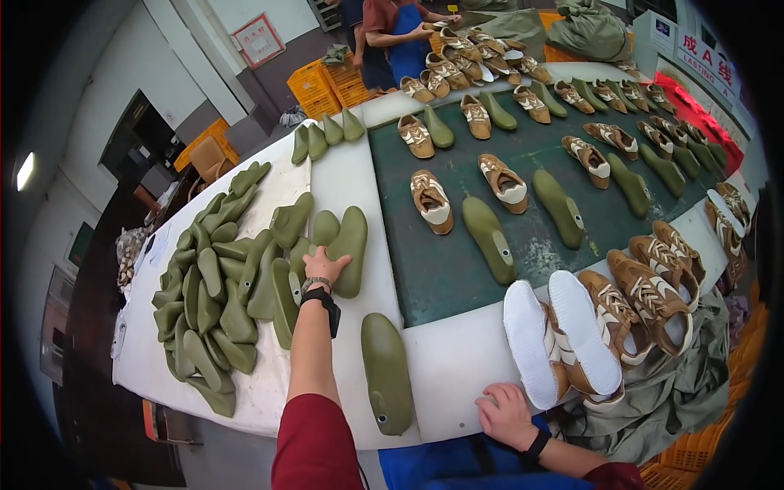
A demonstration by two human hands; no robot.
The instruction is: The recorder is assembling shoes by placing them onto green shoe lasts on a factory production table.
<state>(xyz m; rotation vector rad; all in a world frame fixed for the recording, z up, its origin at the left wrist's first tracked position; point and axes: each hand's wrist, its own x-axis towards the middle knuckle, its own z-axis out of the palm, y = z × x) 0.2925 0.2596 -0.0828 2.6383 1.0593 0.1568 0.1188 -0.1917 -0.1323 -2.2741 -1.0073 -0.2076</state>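
Note:
My left hand (pixel 325 268) reaches in among green shoe lasts, its fingers spread and touching them. Beside the thumb is a large green last (pixel 349 253); a shorter last (pixel 325 228) shows just beyond the fingertips. A single last (pixel 387 376) lies apart on the white tabletop, right of my left forearm. My right hand (pixel 506 415) rests loosely at the table's near edge, fingers slightly bent and apart, with nothing visible in it. Closest to it is a white-soled sneaker (pixel 532 343), sole up, beside another upturned sneaker (pixel 584 331).
A heap of green lasts (pixel 208 286) covers the left of the table. Brown-and-white sneakers (pixel 430 202) and lasts stand in rows on the dark green surface (pixel 523 257). More sneakers (pixel 653 294) line the right edge. Across the table, a person in a blue apron (pixel 404 41) handles piled shoes.

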